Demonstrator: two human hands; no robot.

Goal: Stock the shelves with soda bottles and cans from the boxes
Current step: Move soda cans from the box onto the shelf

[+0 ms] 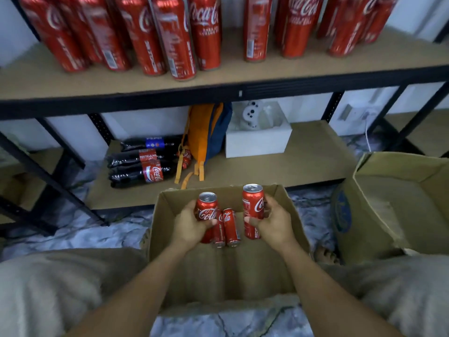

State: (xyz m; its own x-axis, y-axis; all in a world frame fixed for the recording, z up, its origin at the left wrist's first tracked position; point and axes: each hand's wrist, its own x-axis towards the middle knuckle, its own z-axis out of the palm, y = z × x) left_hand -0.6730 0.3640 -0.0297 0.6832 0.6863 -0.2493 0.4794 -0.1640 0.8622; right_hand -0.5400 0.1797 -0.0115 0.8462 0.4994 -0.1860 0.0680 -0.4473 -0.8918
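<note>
My left hand (188, 226) grips a red cola can (206, 207) upright over the open cardboard box (218, 271) on the floor in front of me. My right hand (277, 223) holds a second red cola can (253, 207), also upright and slightly higher. Two more red cans (230, 227) lie in the box between my hands. The upper shelf (315, 66) carries several tall red cola cans (175, 37). On the lower shelf (303, 164) lie dark soda bottles (143, 166) on their sides.
An orange and blue backpack (206, 135) and a white box (257, 139) sit on the lower shelf. A second open cardboard box (388, 203) stands at the right. Black shelf legs (60, 190) slant at the left. My knees flank the box.
</note>
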